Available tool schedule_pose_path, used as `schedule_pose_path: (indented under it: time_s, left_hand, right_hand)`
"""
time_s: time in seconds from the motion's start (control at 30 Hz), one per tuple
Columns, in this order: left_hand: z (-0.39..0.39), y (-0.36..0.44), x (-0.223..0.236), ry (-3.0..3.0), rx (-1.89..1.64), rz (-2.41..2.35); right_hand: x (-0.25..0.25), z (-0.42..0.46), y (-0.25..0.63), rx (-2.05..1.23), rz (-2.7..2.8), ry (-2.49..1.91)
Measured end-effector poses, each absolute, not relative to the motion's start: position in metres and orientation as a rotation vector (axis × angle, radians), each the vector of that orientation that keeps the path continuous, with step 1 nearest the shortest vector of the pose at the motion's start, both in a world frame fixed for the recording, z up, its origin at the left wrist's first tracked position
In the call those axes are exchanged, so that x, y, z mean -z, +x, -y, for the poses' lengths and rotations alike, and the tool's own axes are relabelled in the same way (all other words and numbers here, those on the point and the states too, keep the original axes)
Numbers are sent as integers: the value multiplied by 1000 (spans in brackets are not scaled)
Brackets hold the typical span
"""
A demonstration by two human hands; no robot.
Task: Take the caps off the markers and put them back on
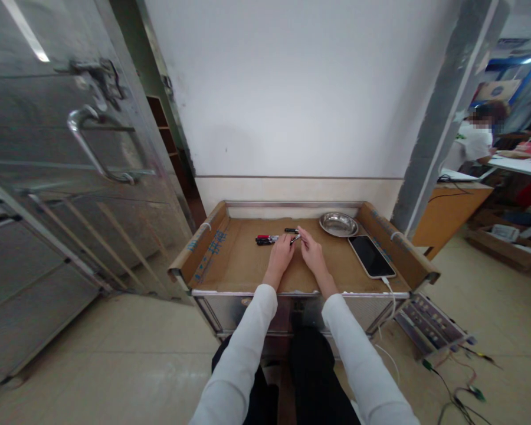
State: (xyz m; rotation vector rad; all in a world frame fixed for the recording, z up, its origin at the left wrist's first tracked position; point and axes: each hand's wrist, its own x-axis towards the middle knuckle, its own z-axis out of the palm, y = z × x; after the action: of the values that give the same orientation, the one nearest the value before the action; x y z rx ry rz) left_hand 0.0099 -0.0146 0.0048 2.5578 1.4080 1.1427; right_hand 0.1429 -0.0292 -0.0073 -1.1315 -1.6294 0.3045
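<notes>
Over the cardboard-lined cart top, my left hand [282, 254] and my right hand [312, 252] are close together with their fingers closed. A small black and white marker pen [295, 238] is pinched between them, partly covered by the fingers. Just beyond the fingertips lies a black pen or cap [291, 230]. Left of my left hand, several red and black markers [264, 239] lie side by side, their right ends partly hidden by that hand.
At the back right of the cart [243, 268] stands a shiny metal bowl [338, 224]. A smartphone [371, 257] with a white cable lies in front of it. Raised cardboard sides border the cart. An electrical device [433, 324] with loose wires sits on the floor at right. A person [475, 139] sits farther back.
</notes>
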Motion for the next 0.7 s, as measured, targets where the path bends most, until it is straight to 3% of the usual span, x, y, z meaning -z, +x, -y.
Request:
schedule_pose_path:
  time_s: [0.17, 0.33, 0.5, 0.7]
  left_hand:
    - [16, 9, -5, 2451, -1272, -1475]
    - [20, 7, -7, 2304, -1301, -1919]
    - [22, 3, -8, 2140, -1133, -2264]
    - [24, 3, -8, 2160, -982, -2295]
  right_hand:
    - [2, 36, 136, -368, 1736, -1109]
    - [17, 27, 135, -255, 1781, -1396]
    - [29, 18, 137, -119, 1906, -1535]
    - [27, 19, 137, -66, 1910, -1538]
